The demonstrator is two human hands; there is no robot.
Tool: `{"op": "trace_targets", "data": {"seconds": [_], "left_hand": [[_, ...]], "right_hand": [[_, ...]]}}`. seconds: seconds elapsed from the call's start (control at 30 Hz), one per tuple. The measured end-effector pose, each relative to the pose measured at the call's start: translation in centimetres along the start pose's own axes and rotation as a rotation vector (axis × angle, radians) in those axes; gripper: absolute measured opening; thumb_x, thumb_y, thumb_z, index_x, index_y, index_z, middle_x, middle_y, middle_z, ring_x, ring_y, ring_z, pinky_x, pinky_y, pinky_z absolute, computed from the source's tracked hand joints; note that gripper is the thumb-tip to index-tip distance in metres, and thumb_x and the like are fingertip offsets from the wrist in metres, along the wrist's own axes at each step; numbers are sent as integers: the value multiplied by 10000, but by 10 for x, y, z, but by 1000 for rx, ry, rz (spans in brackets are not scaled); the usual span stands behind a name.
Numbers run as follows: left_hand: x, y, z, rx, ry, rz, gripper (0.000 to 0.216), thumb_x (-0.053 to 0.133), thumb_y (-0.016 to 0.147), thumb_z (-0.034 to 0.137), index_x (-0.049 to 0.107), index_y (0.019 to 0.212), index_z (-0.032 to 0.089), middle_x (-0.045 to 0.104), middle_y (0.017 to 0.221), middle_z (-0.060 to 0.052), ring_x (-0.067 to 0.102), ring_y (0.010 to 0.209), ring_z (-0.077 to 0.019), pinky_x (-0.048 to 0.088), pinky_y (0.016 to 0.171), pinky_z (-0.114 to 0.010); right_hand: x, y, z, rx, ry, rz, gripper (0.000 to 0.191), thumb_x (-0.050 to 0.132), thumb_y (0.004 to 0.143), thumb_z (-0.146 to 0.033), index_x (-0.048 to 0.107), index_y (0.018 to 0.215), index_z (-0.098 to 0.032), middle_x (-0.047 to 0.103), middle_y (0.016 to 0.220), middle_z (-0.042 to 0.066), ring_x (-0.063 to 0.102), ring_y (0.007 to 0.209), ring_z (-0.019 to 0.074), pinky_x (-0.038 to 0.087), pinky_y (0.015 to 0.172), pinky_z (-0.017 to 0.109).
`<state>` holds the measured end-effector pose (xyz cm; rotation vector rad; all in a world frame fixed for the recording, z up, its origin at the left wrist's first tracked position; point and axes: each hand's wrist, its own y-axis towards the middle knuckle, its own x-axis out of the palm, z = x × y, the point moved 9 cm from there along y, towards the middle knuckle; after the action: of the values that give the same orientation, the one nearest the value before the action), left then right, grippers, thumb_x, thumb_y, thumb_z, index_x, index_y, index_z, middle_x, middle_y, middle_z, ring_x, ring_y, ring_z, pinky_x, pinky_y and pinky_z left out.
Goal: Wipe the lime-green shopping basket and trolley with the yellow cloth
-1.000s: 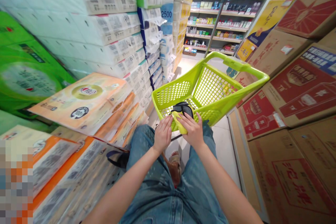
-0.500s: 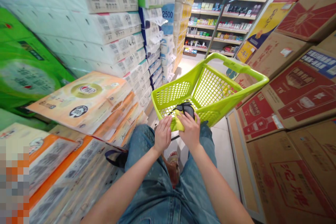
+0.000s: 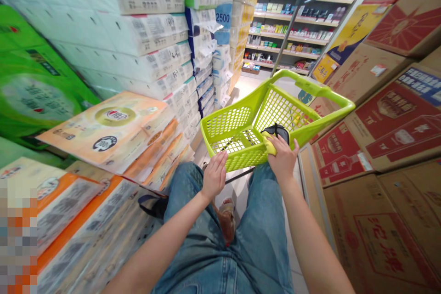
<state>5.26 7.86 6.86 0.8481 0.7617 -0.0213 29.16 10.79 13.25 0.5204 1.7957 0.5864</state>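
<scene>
A lime-green plastic shopping basket (image 3: 237, 158) with a lattice of holes stands before my knees, its long handle at the upper right. My left hand (image 3: 214, 175) is closed on the basket's near rim, close to the left corner. My right hand (image 3: 284, 158) presses a yellow cloth (image 3: 269, 144) to the same rim, farther right. A dark grey thing with black straps (image 3: 280, 132) lies over the fingers of that hand; I cannot make out what it is. Part of the cloth is hidden under the fingers.
Stacked tissue packs (image 3: 113, 119) rise close on my left. Cardboard cartons (image 3: 389, 220) line the right side. Behind the basket, a metal pole (image 3: 287, 36) slants up before shelves of small goods (image 3: 289, 23). A dark strap (image 3: 151, 204) lies by my left leg.
My right hand has slid right along the basket's near rim with the yellow cloth and the dark strapped thing. My left hand stays at the left corner.
</scene>
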Motion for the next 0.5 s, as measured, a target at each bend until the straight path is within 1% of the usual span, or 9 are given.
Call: {"op": "trace_targets", "data": {"seconds": [0.03,0.1,0.2,0.27,0.3,0.33,0.4,0.47,0.5], "left_hand": [[0,0,0,-3,-5,4,534,273,1006,191,258,1540,196,462,1499,-114,368,1434,-224,338,1171,-491],[1,-1,-1,-12,-16,12,530,270,1007,190,266,1537,196,459,1498,-115,361,1436,-226,334,1171,-501],[0,-3,-4,-20,-25,20,524,276,1008,185,275,1532,195,457,1495,-119,344,1444,-223,329,1175,-501],[-1,-3,-5,-20,-22,12,521,279,1009,182,279,1530,188,455,1495,-126,334,1449,-222,330,1176,-494],[-1,-3,-5,-18,-16,-1,521,280,1009,183,277,1531,184,452,1497,-129,331,1451,-223,332,1176,-492],[-1,-3,-6,-13,-7,-19,523,281,1010,186,272,1532,182,449,1500,-129,331,1452,-225,334,1174,-493],[0,-3,-6,2,11,-55,530,282,1009,192,256,1538,185,445,1507,-123,344,1446,-227,339,1171,-493],[0,-2,-5,16,25,-70,538,280,1007,191,241,1544,191,443,1512,-116,362,1436,-226,341,1170,-492],[0,-1,-5,19,28,-68,542,281,1006,188,237,1546,194,443,1513,-113,367,1433,-224,340,1171,-490]], "right_hand": [[2,-4,-10,18,-2,4,480,522,743,-112,648,1177,-274,677,1287,16,562,1278,258,128,1172,524],[10,-15,-42,10,25,-3,500,525,736,-107,635,1200,-256,666,1303,30,555,1282,260,145,1169,509],[23,-37,-101,-92,125,-79,540,525,744,-100,607,1253,-262,642,1338,17,537,1300,234,125,1187,471],[28,-47,-124,-167,176,-135,557,531,757,-103,589,1287,-267,617,1370,15,508,1329,222,99,1199,452],[29,-49,-129,-204,191,-159,562,534,764,-106,582,1299,-272,607,1381,13,499,1338,218,83,1204,446],[28,-49,-128,-242,199,-180,568,535,769,-108,576,1309,-280,599,1390,8,497,1341,213,70,1208,442],[25,-44,-112,-302,196,-214,579,533,772,-105,568,1318,-296,590,1399,-4,503,1337,203,67,1211,436],[18,-31,-79,-304,160,-215,577,528,771,-100,574,1312,-298,599,1390,-7,514,1330,199,101,1205,431],[14,-24,-59,-276,130,-202,572,525,771,-98,580,1305,-296,607,1381,-6,517,1328,201,121,1199,432]]}}
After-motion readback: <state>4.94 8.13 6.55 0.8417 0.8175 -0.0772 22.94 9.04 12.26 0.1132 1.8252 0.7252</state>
